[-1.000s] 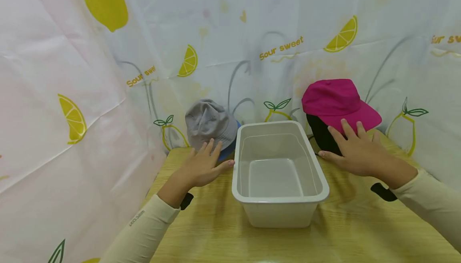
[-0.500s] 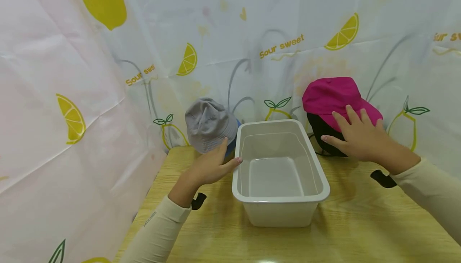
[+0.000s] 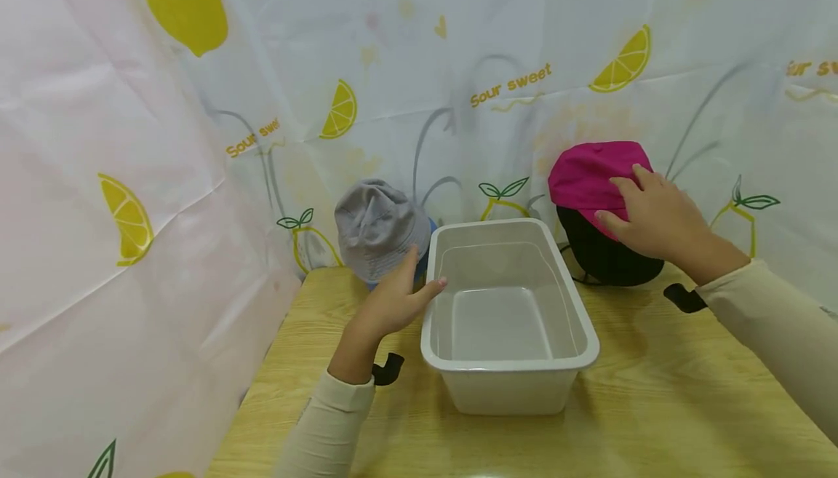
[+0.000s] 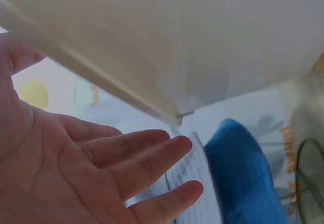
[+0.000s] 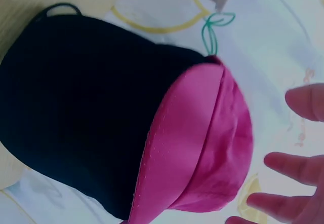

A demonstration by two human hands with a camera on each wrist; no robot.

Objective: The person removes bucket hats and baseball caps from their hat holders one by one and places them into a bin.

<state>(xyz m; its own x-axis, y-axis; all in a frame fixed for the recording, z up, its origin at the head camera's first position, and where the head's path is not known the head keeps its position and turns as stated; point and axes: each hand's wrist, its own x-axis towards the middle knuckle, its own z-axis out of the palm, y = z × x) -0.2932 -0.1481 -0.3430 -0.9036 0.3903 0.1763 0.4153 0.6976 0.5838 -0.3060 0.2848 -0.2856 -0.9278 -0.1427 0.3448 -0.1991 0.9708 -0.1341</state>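
A pale plastic basin stands in the middle of the table. At its left rim is my left hand, thumb over the edge and fingers outside; in the left wrist view these fingers are straight and apart from the basin wall. My right hand is over the pink cap, fingers spread and slightly bent. In the right wrist view a gap shows between its fingertips and the cap. Beneath that cap is a black cap-like item. Behind my left hand sits a grey bucket hat on a blue one.
The wooden table reaches forward to a hanging lemon-print cloth, which also closes off the left side. A thin black cord or strap lies beside the black item.
My left hand has moved right from in front of the grey hat to the basin's rim. My right hand has risen from the pink cap's brim toward its crown. The basin and hats have stayed put.
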